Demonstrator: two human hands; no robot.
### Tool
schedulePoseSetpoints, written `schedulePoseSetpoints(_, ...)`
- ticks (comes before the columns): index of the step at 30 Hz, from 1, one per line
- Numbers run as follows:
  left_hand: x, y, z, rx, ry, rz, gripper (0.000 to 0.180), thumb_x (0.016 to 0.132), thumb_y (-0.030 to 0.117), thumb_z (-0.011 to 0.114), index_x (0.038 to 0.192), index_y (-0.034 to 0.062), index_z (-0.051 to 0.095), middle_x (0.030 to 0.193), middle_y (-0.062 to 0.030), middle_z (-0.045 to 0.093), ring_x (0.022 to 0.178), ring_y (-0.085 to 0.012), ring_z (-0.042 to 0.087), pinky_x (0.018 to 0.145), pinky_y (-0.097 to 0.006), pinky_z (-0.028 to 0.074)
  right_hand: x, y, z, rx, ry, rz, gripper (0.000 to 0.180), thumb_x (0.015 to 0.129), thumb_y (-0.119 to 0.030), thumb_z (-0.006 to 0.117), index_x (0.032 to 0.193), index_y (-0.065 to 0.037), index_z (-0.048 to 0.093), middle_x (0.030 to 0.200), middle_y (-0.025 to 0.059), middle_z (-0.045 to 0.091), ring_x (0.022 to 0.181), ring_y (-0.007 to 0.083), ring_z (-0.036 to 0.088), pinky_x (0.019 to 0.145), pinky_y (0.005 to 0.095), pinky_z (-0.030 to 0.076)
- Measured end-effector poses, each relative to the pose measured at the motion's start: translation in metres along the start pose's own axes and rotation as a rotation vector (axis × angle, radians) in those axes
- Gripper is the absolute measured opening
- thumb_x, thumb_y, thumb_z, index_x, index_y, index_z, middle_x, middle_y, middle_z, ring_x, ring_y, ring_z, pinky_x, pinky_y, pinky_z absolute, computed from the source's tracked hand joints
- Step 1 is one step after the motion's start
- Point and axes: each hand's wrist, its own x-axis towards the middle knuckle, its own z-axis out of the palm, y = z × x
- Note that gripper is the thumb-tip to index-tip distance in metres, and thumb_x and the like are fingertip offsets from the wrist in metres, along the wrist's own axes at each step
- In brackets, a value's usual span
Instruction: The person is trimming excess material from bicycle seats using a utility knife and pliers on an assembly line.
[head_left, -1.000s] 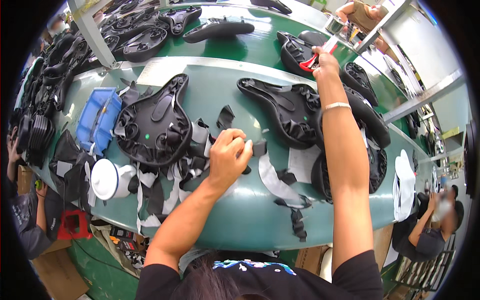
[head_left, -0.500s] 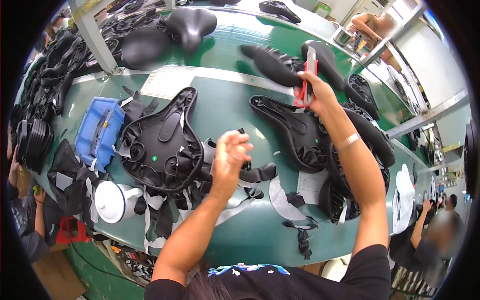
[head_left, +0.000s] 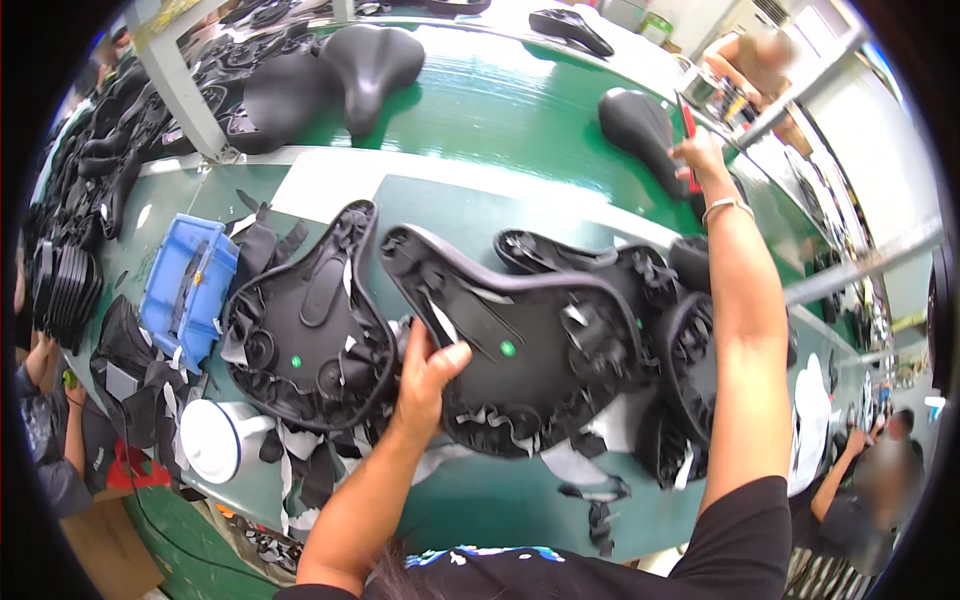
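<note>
My left hand [head_left: 428, 372] grips the rear edge of an upturned black bicycle saddle [head_left: 520, 340] with a green dot on its underside. The saddle is tilted above the green workbench [head_left: 500, 500]. Just left of it lies another upturned saddle [head_left: 305, 335], also with a green dot. My right hand [head_left: 700, 155] is stretched to the far right and holds a thin red-handled tool [head_left: 688, 130] beside a finished black saddle [head_left: 640, 125] on the green conveyor belt [head_left: 500, 110].
A blue tray [head_left: 185, 290] and a white round container [head_left: 215, 440] sit at the left. Black fabric scraps litter the bench. More saddles [head_left: 370, 65] ride the belt, with stacks of saddle parts [head_left: 70, 290] far left. Other people are at the right and left edges.
My left hand has taken hold of the right-hand saddle and pulled it nearer, tilting it up. My right hand stays far out on the belt, holding the red tool.
</note>
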Motion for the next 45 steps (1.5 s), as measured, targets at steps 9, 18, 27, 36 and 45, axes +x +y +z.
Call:
schedulePoseSetpoints(9,0.001,0.014,0.004,0.066,-0.057,0.009,0.065,0.082,0.017,0.06,0.137,0.0003,0.03,0.128,-0.0118,0.047,0.118,-0.0209,0.046,0.102,-0.036,0.034,0.016,0.013,0.053,-0.064,-0.2,0.169,0.048,0.058,-0.031,0.081,0.089,0.0,0.061,0.079,0.0121,0.062,0.066,0.0236,0.06,0.047,0.0339,0.045)
schedulePoseSetpoints(18,-0.011,0.0,-0.013,-0.039,-0.084,-0.057,0.052,0.082,0.029,0.06,0.123,0.0007,0.045,0.109,-0.0098,0.057,0.097,-0.0199,0.059,0.084,-0.034,0.051,-0.152,-0.127,-0.004,0.174,-0.527,-0.092,0.045,0.076,-0.04,0.072,0.094,-0.004,0.053,0.067,0.0012,0.049,0.049,0.0087,0.044,0.039,0.0242,0.035)
schedulePoseSetpoints(27,-0.077,0.05,0.012,0.404,-0.053,-0.24,0.055,0.081,0.034,0.065,0.119,-0.0018,0.049,0.1,-0.0061,0.056,0.087,-0.0127,0.057,0.076,-0.026,0.048,-0.416,-0.075,-0.066,0.443,-0.468,-0.161,0.034,0.09,-0.014,0.059,0.123,-0.006,0.052,0.08,0.0037,0.059,0.063,0.0069,0.056,0.052,0.0238,0.047)
schedulePoseSetpoints(36,-0.086,0.071,0.033,0.731,-0.056,-0.395,0.04,0.081,0.029,0.065,0.103,-0.0029,0.057,0.086,-0.0061,0.061,0.072,-0.0112,0.059,0.065,-0.025,0.05,-0.463,-0.063,-0.041,-0.275,-0.333,-0.821,0.048,0.079,-0.006,0.064,0.125,-0.015,0.055,0.067,0.0063,0.049,0.053,0.0226,0.052,0.048,0.0355,0.043)
schedulePoseSetpoints(45,-0.145,0.057,0.025,0.656,0.274,-0.128,0.039,0.08,0.029,0.065,0.101,-0.0037,0.057,0.084,-0.0045,0.059,0.07,-0.0096,0.054,0.064,-0.024,0.046,-0.597,-0.075,-0.018,0.117,-0.383,-0.184,0.06,0.086,-0.006,0.059,0.14,-0.008,0.033,0.089,0.0207,0.064,0.064,0.0388,0.062,0.056,0.043,0.051)
